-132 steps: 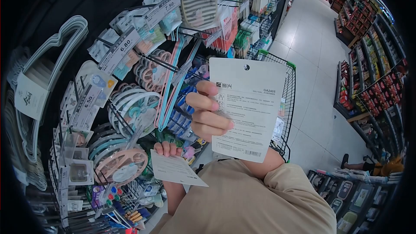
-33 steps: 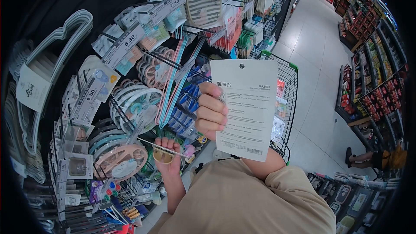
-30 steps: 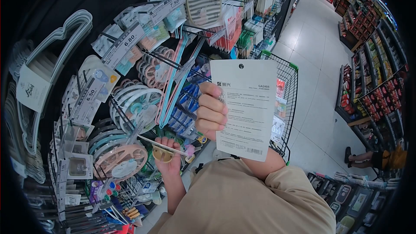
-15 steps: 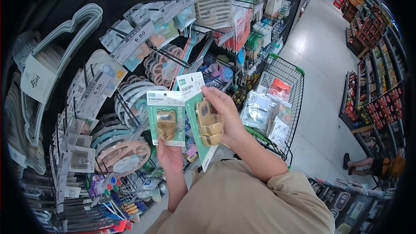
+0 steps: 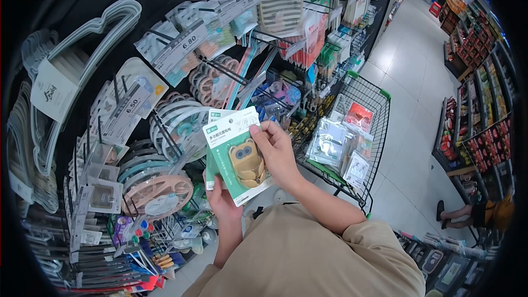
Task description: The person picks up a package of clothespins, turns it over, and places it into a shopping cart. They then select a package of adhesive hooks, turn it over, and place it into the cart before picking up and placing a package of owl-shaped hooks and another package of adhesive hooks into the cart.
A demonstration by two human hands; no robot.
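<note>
My right hand (image 5: 279,151) pinches the upper right edge of a green-and-white carded package (image 5: 223,151) with a gold animal-shaped piece (image 5: 246,162) under clear plastic. Behind it, a second similar card (image 5: 215,114) shows only along its top and left edges. My left hand (image 5: 224,201) holds that rear card from below, its fingertips partly hidden by the cards. The two cards overlap in front of my chest, with the front one facing me and slightly tilted.
A shopping cart (image 5: 379,126) with packaged goods stands at the right of the rack. White hangers (image 5: 93,38), price tags (image 5: 180,45) and a pink oval item (image 5: 159,195) hang at left. Another person's legs (image 5: 457,214) show at far right.
My right hand has brought its card left, over the front of the other card, and turned its face toward me. The view has shifted slightly.
</note>
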